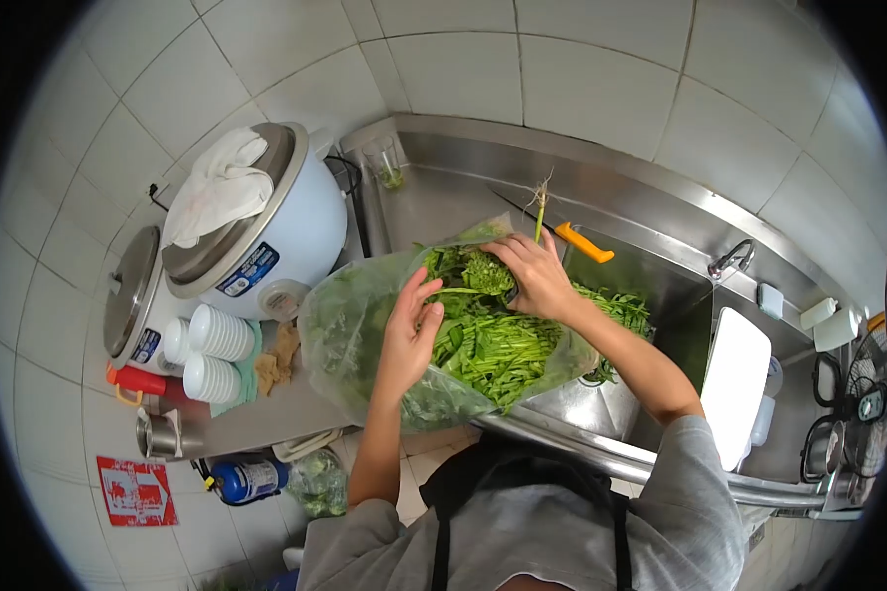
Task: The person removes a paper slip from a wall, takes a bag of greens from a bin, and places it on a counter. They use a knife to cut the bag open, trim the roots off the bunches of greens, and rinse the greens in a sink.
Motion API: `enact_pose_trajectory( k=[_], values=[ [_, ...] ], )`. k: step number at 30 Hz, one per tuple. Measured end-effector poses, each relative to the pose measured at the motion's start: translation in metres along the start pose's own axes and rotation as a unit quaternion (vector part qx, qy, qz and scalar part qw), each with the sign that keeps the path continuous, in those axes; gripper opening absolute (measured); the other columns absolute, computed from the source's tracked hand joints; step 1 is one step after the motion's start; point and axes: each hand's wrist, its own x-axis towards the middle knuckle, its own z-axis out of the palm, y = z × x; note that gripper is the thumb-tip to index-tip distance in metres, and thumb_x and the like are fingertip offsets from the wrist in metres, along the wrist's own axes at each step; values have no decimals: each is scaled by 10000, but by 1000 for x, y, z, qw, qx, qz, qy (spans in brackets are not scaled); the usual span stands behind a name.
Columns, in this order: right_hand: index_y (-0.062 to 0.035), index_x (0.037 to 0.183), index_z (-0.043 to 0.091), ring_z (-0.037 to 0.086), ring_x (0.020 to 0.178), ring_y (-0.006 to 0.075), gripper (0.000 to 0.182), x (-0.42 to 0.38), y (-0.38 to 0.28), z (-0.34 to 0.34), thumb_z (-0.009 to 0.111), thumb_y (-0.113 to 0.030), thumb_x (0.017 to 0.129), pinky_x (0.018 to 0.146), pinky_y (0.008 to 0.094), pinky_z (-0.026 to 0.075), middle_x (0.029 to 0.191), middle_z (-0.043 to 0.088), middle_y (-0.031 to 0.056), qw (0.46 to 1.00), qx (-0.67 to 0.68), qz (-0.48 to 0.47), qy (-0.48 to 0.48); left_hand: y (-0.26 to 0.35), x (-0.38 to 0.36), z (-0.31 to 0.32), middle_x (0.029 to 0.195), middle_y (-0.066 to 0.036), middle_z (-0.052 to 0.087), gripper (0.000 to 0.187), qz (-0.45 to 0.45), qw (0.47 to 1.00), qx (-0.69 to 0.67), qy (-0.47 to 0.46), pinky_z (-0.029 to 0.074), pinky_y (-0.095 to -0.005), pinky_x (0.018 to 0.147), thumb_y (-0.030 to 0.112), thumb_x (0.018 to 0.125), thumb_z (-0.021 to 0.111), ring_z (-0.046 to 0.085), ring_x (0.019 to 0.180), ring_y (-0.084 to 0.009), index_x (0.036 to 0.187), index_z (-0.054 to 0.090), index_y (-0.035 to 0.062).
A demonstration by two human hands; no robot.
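We held the plastic bag [365, 335] of leafy greens [493, 345] open on the counter [256, 419], at the sink's [660, 286] left edge. Our left hand [409, 330] spread flat against the bag's mouth, keeping it wide. Our right hand [532, 271], fingers closed, pinched a stalk [539, 212] upright above the greens. Rice cookers [266, 227] stood far left.

bag [350, 335]: clear glossy plastic | sink [650, 286]: brushed metal | towel [217, 187]: probably cloth
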Motion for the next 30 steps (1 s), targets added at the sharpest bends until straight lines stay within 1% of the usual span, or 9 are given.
enact_pose_trajectory(
  k=[3, 7, 11, 14, 15, 22, 24, 26, 30],
  values=[
    [-119, 1214, 407, 474, 1094, 304, 817, 11, -27, -21, 762, -84, 478, 970, 475, 309, 1159, 497, 107, 988, 126, 64, 65, 5, -6, -5, 1293, -156, 420, 467, 67, 993, -86, 38, 353, -347, 945, 118, 882, 515, 455, 1135, -237, 1296, 329, 7],
    [-89, 1251, 380, 452, 1137, 304, 841, 24, -47, -55, 748, -28, 497, 947, 348, 389, 1207, 473, 115, 965, 205, 65, 149, 28, 6, -3, 1342, -157, 365, 454, 237, 960, 42, 141, 244, -420, 1016, 73, 858, 508, 297, 1277, -277, 1283, 360, 9],
    [-107, 1217, 440, 485, 1080, 322, 779, 19, -52, -75, 741, -41, 502, 910, 380, 413, 1170, 489, 125, 978, 141, 85, 127, 78, 41, -6, 1212, -113, 483, 310, 383, 831, 392, 97, 309, -433, 961, 54, 809, 533, 410, 1179, -295, 1119, 535, 47],
    [-137, 1195, 476, 500, 1040, 339, 743, 3, -56, -90, 736, -48, 505, 879, 397, 430, 1138, 505, 128, 983, 73, 146, 85, 72, 75, -13, 1056, -121, 582, 234, 396, 823, 398, -88, 327, -413, 941, 73, 821, 554, 521, 1058, -255, 1047, 580, 20],
    [-152, 1173, 507, 509, 1019, 346, 708, -3, -56, -93, 736, -62, 509, 858, 404, 440, 1126, 513, 131, 981, 65, 149, 107, 73, 81, -7, 893, -106, 618, 185, 446, 800, 392, -83, 367, -398, 897, 93, 812, 573, 579, 914, -236, 973, 604, 8],
    [-196, 1206, 496, 505, 1036, 362, 733, -78, -62, -116, 742, -107, 521, 856, 415, 447, 1190, 474, 188, 963, -59, 252, 73, 80, 83, 61, 801, -103, 612, 110, 545, 743, 319, -224, 453, -361, 737, 77, 776, 596, 580, 763, -267, 864, 598, 11],
    [-191, 1214, 490, 509, 1009, 374, 716, -102, -70, -118, 717, -95, 541, 831, 422, 458, 1197, 464, 185, 951, -70, 286, 92, 78, 82, 86, 718, -81, 599, 55, 548, 749, 264, -261, 464, -323, 637, 50, 775, 572, 581, 693, -226, 806, 579, 5],
    [-184, 1214, 488, 514, 973, 374, 699, -132, -80, -122, 695, -89, 553, 802, 422, 467, 1188, 465, 180, 935, -70, 309, 156, 63, 74, 119, 621, -36, 535, 100, 272, 904, 76, -319, 424, -266, 576, 34, 795, 499, 520, 580, -120, 710, 548, 11],
    [-169, 1180, 519, 514, 942, 366, 643, -208, -97, -138, 690, -110, 563, 791, 415, 460, 1149, 483, 196, 872, -102, 358, 317, 85, 58, 188, 688, -42, 553, 150, 129, 879, -113, -446, 437, -231, 626, 88, 880, 455, 561, 690, -119, 815, 550, -7]
  ],
)
